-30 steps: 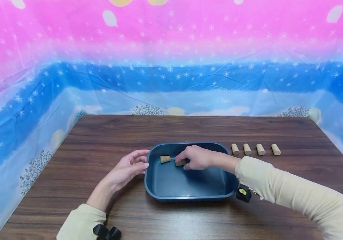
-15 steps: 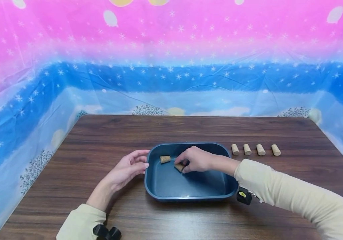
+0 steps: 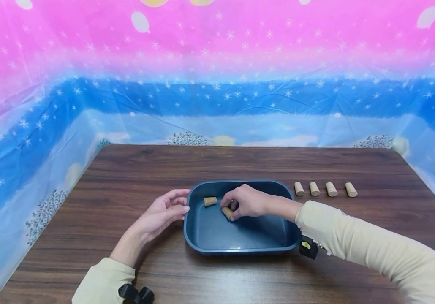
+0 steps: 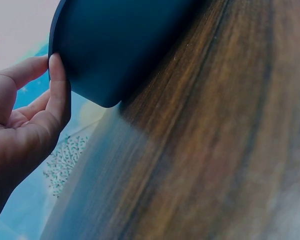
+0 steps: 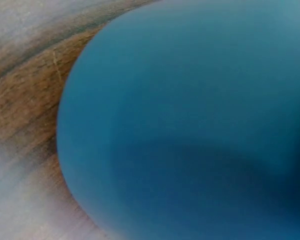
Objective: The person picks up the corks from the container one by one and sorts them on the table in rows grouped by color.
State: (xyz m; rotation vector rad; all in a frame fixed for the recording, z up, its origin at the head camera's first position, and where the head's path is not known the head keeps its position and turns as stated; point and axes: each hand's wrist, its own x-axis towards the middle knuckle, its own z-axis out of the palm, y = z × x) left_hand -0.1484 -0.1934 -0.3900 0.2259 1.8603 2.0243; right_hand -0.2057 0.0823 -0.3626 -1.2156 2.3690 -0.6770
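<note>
A dark blue rectangular tub (image 3: 240,252) with rounded corners stands on the table. My left hand (image 3: 165,215) pinches its left rim between thumb and fingers; in the left wrist view the fingertips (image 4: 56,61) lie against the tub's wall (image 4: 115,45). My right hand (image 3: 248,201) reaches down inside the tub and pinches a cork stopper (image 3: 227,213) between thumb and fingers, low over the floor. That cork lies slanted and is partly covered by the fingers. A second cork (image 3: 210,202) lies on its side in the back left of the tub.
To the right of the tub, several pale corks (image 3: 331,189) stand in a row on the brown wood-grain table (image 3: 156,164). A snowflake-printed cloth (image 3: 217,97) hangs behind the table and along its sides. In the right wrist view the tub's blurred wall (image 5: 190,100) fills most of the frame.
The cork under my right hand has turned from lying nearly level to a slant, and more of it shows. The fingers have shifted with it. My left hand stays at the rim.
</note>
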